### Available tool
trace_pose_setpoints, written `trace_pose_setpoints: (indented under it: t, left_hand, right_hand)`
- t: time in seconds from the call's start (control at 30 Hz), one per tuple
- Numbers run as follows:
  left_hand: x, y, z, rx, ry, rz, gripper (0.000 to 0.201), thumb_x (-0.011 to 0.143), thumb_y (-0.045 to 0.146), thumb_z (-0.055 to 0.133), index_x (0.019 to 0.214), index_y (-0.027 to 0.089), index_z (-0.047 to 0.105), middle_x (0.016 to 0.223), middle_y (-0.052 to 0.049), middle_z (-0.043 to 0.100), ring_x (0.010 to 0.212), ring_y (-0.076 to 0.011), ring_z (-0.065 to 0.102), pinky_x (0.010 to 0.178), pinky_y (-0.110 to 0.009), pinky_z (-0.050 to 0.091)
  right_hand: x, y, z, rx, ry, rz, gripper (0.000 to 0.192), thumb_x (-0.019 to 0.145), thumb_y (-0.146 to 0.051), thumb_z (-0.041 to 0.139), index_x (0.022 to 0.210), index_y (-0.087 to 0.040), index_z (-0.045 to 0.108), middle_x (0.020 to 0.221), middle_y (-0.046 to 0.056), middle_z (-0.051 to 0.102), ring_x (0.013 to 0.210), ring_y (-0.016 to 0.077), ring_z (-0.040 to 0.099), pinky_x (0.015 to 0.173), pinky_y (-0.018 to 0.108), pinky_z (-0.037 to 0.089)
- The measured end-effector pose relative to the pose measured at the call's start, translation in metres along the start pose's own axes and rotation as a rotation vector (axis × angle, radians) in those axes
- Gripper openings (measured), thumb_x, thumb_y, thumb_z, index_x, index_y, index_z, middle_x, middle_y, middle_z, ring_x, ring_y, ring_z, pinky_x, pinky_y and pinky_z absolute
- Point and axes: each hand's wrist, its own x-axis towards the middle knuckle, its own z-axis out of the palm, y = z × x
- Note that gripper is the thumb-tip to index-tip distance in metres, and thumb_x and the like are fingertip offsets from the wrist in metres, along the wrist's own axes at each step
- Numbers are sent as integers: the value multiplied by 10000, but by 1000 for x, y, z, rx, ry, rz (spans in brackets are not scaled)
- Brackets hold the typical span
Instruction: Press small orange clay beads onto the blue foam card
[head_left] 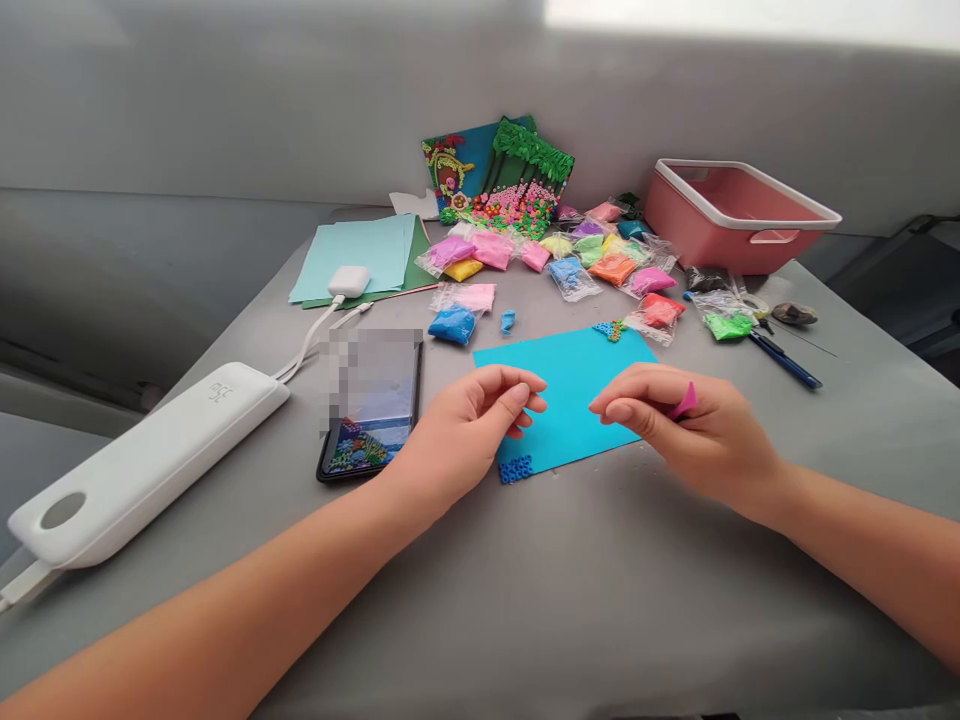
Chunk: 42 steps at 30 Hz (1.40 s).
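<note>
My left hand [469, 425] hovers over the near left corner of a turquoise card sheet [570, 385], fingertips pinched on a small bit of pink clay that is mostly hidden. My right hand [694, 430] rests over the sheet's right edge and grips a pink clay piece [684, 402] that pokes out between the fingers. On the sheet's near corner sits a patch of blue clay dots [515, 468]. A small clay decoration [611, 329] lies at its far edge.
A phone [371, 405] lies left of the sheet, with a white power bank [142, 465] and earbud case [349, 280] beyond. Several bags of coloured clay [570, 262], a finished clay picture [499, 178], a pink bin [731, 215], paper sheets [360, 258] and a blue pen [784, 358] fill the far side.
</note>
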Motion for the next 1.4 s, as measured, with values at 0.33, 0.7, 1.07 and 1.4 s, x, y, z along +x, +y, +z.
trace_pose_setpoints:
  t: [0.33,0.7,1.07,1.4]
  left_hand:
    - [0,-6,4,-16,-18,49,161,918,351,635,932,204,698,847,-17,707,789,-159,632,799,-308,511]
    - [15,31,-31,-146,231,184,155,864,82,566,914,186,670,859,-11,661,682,-90,553,642,-212,453]
    - [11,56,-88,685,570,4,318,623,329,860,653,228,560,643,-46,493,964,-366,511,739,-337,322]
    - [10,49,-71,862,478,167,240,793,442,706,802,261,550,770,-79,582,1059,-413,543,827,-391,358]
  right_hand:
    - [2,0,1,-180,-29,-220,163,944,-275,670,805,-203,712,714,6,711,622,111,609,583,233,485]
    - [1,3,3,-300,18,-252,86,940,-247,669,859,-222,680,730,-8,698,569,106,558,528,246,445]
    - [-1,-1,-2,-355,-17,-236,304,964,-362,640,706,-203,641,587,-33,640,488,84,483,472,236,352]
    - [-1,10,-7,-357,25,-351,128,938,-266,691,823,-208,697,763,12,689,662,120,606,602,258,471]
